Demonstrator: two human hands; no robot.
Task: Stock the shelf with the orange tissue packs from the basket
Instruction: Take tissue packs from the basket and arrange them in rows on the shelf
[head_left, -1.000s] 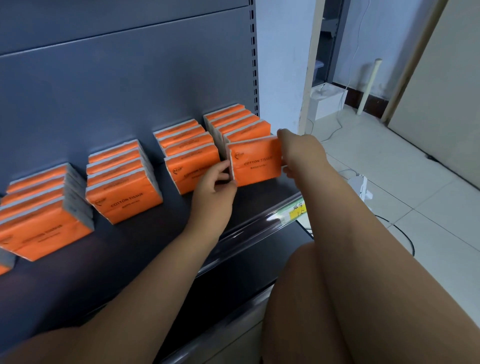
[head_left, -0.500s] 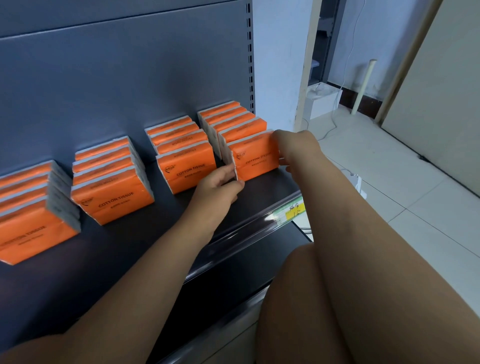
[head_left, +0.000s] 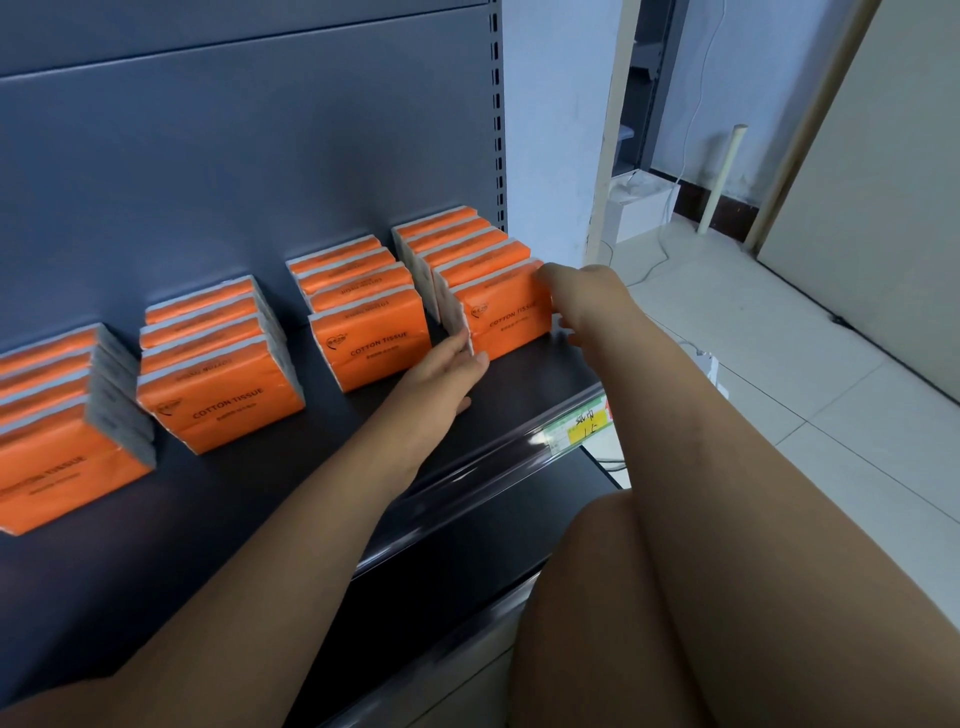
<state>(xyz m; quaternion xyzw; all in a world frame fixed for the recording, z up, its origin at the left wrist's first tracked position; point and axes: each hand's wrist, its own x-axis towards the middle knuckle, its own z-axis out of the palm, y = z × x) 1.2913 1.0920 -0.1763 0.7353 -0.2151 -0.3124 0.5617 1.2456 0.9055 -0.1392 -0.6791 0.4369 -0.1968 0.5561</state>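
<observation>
- Dark grey shelf (head_left: 270, 499) against a slotted back panel, tiled floor at right of frame.
- Front tissue pack (head_left: 506, 317) upright, right of centre, heading the rightmost row.
- Left hand (head_left: 447, 376) flat-fingered at its left edge; right hand (head_left: 582, 301) pressing its right end, neither clenched.
- Probably light, soft, slippery-wrapped; best pinched by the short ends.

1. A single head-worn view looked forward and down from above the dark shelf (head_left: 519, 384), close enough that both forearms filled the lower frame.
2. It faced the shelf's grey back panel (head_left: 260, 171) at an angle, from the shelf's right front.
3. Right of the shelf, the tiled floor (head_left: 779, 338) showed farther off.
4. The wide lens bent the shelf's edge; no second view shared the scene.
</observation>
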